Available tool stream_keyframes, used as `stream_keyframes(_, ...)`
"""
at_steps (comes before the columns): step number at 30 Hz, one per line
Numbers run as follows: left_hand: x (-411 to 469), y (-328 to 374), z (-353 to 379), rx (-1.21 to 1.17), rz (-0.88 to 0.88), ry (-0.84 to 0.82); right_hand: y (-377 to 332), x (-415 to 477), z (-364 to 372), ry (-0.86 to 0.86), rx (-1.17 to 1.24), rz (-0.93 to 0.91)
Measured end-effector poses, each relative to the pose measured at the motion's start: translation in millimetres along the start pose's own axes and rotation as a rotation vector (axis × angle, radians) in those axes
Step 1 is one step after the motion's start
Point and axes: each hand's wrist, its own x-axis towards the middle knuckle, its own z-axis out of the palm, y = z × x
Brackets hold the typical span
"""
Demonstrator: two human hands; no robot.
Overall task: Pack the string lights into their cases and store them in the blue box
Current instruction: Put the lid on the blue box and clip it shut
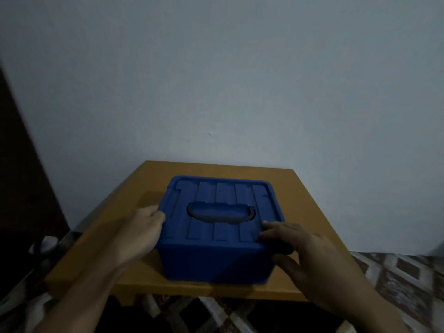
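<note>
So the blue box (216, 263) sat right between the two grips on the little wooden worktop (310, 212), lid (225, 191) on and carry handle (221, 218) folded flat in its recess. The left grip (146, 227) had its fingers curled over the lid edge nearest it, clamped on, I'd guess to press that side down or work a latch. The right grip (305, 251) was spread apart, fingers flat across the lid corner and thumb down the wall below, probably to steady the box. No string lights or cases showed outside it, so likely the closing step. No brand or label was readable; it was too dim.
</note>
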Motion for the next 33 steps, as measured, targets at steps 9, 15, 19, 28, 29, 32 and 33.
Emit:
stream_keyframes(9, 2.7, 37.9, 14.2, 0.406, 0.269, 0.02, -20.3, 44.0, 0.6, 0.079, -0.043, 0.107)
stream_keyframes(15, 27.9, 52.3, 49.4, 0.815, 0.291, -0.174, -28.2, 89.9, 21.5, -0.103, -0.17, 0.192)
stream_keyframes(19, 35.3, 45.9, 54.5, 0.831, 0.264, -0.227, -23.2, 100.4, 34.2, -0.213, -0.224, 0.221)
stream_keyframes(28, 34.9, 44.5, 52.7, 0.83, 0.278, -0.231, -19.9, 98.9, 34.4, -0.225, -0.22, 0.218)
stream_keyframes(29, 34.9, 43.5, 52.7, 0.822, 0.283, -0.227, -19.2, 98.3, 34.9, -0.224, -0.215, 0.219)
stream_keyframes(32, 32.0, 42.2, 51.9, 0.773, 0.318, -0.196, -19.4, 96.7, 35.4, -0.209, -0.198, 0.22)
stream_keyframes(33, 31.2, 41.7, 51.5, 0.751, 0.332, -0.178, -19.5, 96.5, 35.3, -0.2, -0.185, 0.221)
